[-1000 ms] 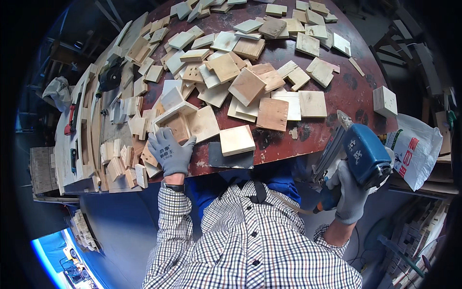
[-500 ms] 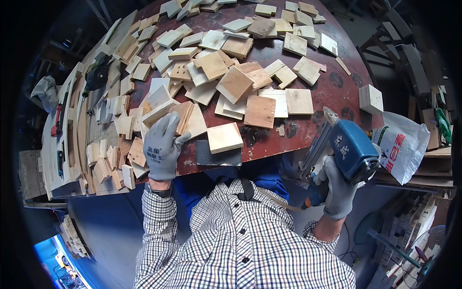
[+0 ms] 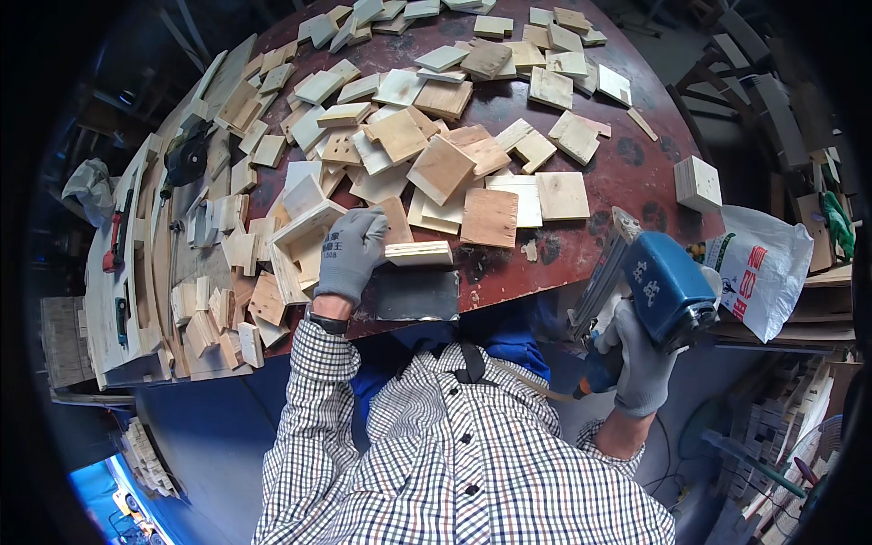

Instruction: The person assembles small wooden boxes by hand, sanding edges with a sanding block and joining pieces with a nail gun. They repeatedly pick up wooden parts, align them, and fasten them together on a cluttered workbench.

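My left hand, in a grey glove, is closed at the table's near edge, its curled fingertips mostly hidden. It is beside an open-sided assembly of joined wooden boards, and I cannot tell whether it grips that. Just to its right a small wooden block sits at the far edge of a dark flat plate. My right hand, also gloved, is wrapped round the handle of a blue nail gun. The nail gun is held up off the table's right front edge, apart from the wood.
Many loose wooden pieces cover the dark red table. Small offcuts and a red-handled tool lie at the left. A stack of square boards stands at the right edge, near a white plastic bag.
My left hand has moved right and its fingers have curled in. The board assembly now shows its open side, and the block on the plate has shifted back. The nail gun has barely moved.
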`<control>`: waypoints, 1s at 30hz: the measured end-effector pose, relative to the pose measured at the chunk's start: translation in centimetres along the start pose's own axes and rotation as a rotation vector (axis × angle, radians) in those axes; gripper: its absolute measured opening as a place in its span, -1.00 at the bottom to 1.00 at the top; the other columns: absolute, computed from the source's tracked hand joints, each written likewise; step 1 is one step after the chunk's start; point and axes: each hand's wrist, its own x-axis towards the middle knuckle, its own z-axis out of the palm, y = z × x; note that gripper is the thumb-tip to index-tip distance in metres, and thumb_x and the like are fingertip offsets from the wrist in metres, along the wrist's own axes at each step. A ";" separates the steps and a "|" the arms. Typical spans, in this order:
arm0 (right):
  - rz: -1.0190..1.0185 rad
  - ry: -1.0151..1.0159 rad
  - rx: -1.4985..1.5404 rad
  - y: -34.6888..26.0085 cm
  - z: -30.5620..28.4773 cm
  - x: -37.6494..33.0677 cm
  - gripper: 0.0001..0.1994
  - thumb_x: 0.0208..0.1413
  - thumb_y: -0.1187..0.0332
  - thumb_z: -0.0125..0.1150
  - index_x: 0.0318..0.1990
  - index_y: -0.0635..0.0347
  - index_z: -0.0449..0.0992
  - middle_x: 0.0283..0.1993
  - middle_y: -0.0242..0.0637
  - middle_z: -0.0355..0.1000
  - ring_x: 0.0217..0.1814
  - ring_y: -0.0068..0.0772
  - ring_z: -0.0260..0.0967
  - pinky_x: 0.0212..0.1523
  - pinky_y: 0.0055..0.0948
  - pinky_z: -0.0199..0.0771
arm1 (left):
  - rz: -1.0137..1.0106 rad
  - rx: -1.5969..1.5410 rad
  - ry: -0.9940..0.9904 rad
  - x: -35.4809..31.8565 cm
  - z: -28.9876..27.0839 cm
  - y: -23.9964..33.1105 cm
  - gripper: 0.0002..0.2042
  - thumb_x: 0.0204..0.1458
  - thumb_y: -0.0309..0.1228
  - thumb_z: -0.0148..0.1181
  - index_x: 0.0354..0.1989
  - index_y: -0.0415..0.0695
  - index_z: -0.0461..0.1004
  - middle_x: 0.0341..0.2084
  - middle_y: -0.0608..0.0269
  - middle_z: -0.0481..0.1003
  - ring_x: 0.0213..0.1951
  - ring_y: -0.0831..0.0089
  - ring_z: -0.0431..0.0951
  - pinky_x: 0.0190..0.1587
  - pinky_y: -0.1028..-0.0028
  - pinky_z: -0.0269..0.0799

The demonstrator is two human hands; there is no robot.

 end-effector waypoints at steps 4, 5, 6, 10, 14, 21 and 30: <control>-0.048 0.007 0.020 0.6 -0.5 0.1 -0.88 0.24 0.45 0.36 -0.16 0.30 0.58 -0.52 -0.37 0.46 -0.54 -0.50 0.45 -0.46 -0.46 0.45 | 0.076 0.016 0.157 1.2 -1.9 1.3 -0.70 0.24 -0.30 0.32 0.08 -0.15 0.63 0.01 0.09 0.62 0.05 0.16 0.62 0.12 0.27 0.52; -0.040 0.029 0.034 0.7 -0.7 0.0 -0.88 0.24 0.45 0.36 -0.17 0.30 0.58 -0.52 -0.36 0.46 -0.54 -0.50 0.45 -0.46 -0.46 0.46 | 0.140 0.078 0.196 1.7 -2.3 2.8 -0.69 0.23 -0.32 0.35 0.09 -0.16 0.63 0.02 0.09 0.62 0.05 0.18 0.62 0.13 0.28 0.52; -0.028 0.035 0.044 0.6 -0.6 0.2 -0.88 0.24 0.45 0.37 -0.17 0.30 0.58 -0.52 -0.36 0.46 -0.54 -0.50 0.44 -0.46 -0.46 0.46 | 0.272 0.087 0.141 2.1 -2.6 4.6 -0.64 0.17 -0.34 0.39 0.13 -0.12 0.60 0.02 0.11 0.61 0.05 0.17 0.61 0.14 0.25 0.52; 0.000 0.052 0.071 0.4 -0.4 0.5 -0.88 0.23 0.46 0.37 -0.17 0.31 0.58 -0.52 -0.34 0.45 -0.54 -0.50 0.43 -0.46 -0.45 0.47 | 0.490 0.120 0.046 4.2 1.1 9.4 -0.52 0.07 -0.33 0.43 0.20 -0.06 0.53 0.09 0.14 0.56 0.14 0.17 0.55 0.17 0.22 0.50; -0.011 0.023 0.086 0.1 -0.5 0.2 -0.89 0.23 0.51 0.35 -0.16 0.31 0.56 -0.50 -0.36 0.44 -0.53 -0.50 0.43 -0.46 -0.45 0.47 | 0.671 0.199 -0.169 5.0 5.8 12.5 -0.35 -0.07 -0.26 0.50 0.27 0.00 0.46 0.22 0.16 0.46 0.20 0.13 0.48 0.25 0.17 0.41; -0.042 0.045 0.132 -0.2 -0.5 0.0 -0.87 0.25 0.53 0.31 -0.11 0.34 0.53 -0.50 -0.33 0.43 -0.53 -0.48 0.42 -0.44 -0.45 0.48 | 0.538 0.438 -0.395 5.3 9.6 14.1 -0.14 -0.21 -0.15 0.57 0.35 -0.12 0.36 0.15 0.05 0.42 0.22 0.09 0.39 0.17 0.18 0.36; -0.032 0.024 0.099 1.6 -1.6 1.0 -0.85 0.32 0.44 0.28 -0.07 0.31 0.51 -0.51 -0.35 0.37 -0.54 -0.48 0.38 -0.43 -0.42 0.49 | 0.519 0.077 0.109 0.6 -3.3 14.9 -0.06 -0.37 -0.30 0.61 0.34 -0.11 0.34 0.31 0.10 0.38 0.35 0.06 0.35 0.34 0.10 0.26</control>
